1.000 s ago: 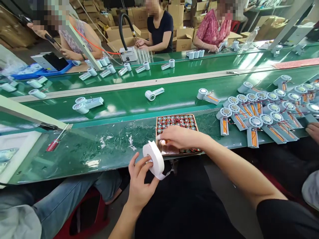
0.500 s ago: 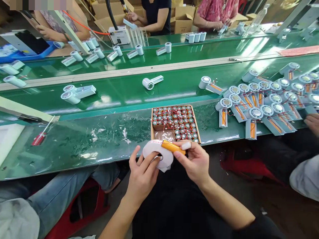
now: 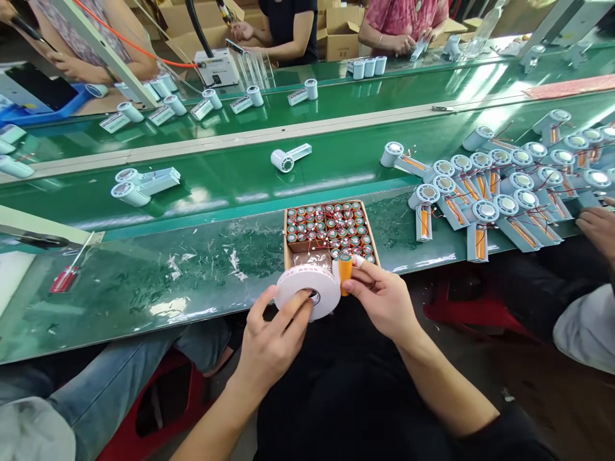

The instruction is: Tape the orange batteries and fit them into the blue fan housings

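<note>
My left hand (image 3: pixel 276 336) grips a white roll of tape (image 3: pixel 293 291), with fingers pushed into its core. In my right hand (image 3: pixel 384 301) an orange cylindrical battery (image 3: pixel 344 275) stands nearly upright, held between thumb and fingers. The battery's side is against or very near the roll's right edge, where a whitish strip shows; I cannot tell if it sticks to the battery. White wrapping covers one fingertip of my right hand. Just beyond both hands, a cardboard box (image 3: pixel 287 246) holds rows of batteries (image 3: pixel 317 221) with red and black wires. Its near left part shows a brown bottom.
Many pale blue fan housings (image 3: pixel 485 211) with orange batteries in their handles crowd the bench at right, near another person's hand (image 3: pixel 598 224). A red screwdriver (image 3: pixel 65 280) and tape scraps (image 3: pixel 235 262) lie to the left. More housings (image 3: pixel 283 160) sit on the green belt; co-workers sit opposite.
The battery has turned from lying slanted to nearly upright at the roll's right edge. The roll has tilted, showing its printed rim. The whole view has shifted slightly.
</note>
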A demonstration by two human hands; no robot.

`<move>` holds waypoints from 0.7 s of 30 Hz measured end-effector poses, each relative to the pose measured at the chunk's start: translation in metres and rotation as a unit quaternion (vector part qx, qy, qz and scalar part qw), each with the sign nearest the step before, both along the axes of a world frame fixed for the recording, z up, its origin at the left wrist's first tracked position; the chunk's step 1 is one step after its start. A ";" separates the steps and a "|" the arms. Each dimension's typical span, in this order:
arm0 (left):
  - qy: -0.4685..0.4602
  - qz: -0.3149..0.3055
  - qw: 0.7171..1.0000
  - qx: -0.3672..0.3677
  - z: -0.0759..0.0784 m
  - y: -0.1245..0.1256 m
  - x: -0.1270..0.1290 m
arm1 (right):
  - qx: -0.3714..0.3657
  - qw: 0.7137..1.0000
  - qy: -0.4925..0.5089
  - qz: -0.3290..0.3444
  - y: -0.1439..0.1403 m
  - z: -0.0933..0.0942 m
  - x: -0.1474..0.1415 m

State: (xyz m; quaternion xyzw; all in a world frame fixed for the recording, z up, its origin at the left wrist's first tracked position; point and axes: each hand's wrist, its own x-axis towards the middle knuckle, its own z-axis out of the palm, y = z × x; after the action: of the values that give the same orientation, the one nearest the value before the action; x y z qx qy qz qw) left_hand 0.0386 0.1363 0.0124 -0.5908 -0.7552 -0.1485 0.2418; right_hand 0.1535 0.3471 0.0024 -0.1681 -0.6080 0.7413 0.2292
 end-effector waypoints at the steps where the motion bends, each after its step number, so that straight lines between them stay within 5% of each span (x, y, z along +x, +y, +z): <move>1: -0.004 -0.001 1.000 0.003 0.002 0.002 0.001 | -0.030 0.999 0.021 -0.037 -0.009 -0.004 -0.002; 6: -0.057 0.011 0.997 0.060 -0.001 0.017 0.030 | -0.158 0.973 0.076 -0.149 -0.034 -0.013 -0.015; 8: -0.109 -0.027 0.993 0.041 -0.009 0.018 0.044 | -0.147 0.971 0.099 -0.163 -0.005 -0.002 -0.018; 11: -0.156 -0.101 0.982 -0.026 -0.027 -0.002 0.044 | -0.071 0.941 0.225 -0.244 0.082 0.025 -0.018; 12: -0.151 -0.073 0.986 -0.018 -0.034 -0.015 0.034 | -0.046 0.924 0.265 -0.270 0.113 0.032 -0.017; 15: -0.133 0.149 0.978 0.062 -0.051 -0.064 -0.022 | -0.002 0.922 0.268 -0.278 0.174 0.036 -0.011; 17: -0.148 0.235 0.959 0.056 -0.054 -0.096 -0.066 | -0.019 0.933 0.231 -0.274 0.177 0.019 -0.007; 21: -0.191 0.248 0.948 0.050 -0.037 -0.111 -0.131 | -0.074 0.962 0.078 -0.252 0.133 -0.041 0.001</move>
State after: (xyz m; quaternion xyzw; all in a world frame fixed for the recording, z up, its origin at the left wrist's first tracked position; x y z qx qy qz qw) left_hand -0.0919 0.0251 -0.0248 -0.3319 -0.9017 -0.2319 0.1515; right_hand 0.1546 0.4805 -0.0382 -0.2740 -0.4695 0.7131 0.4427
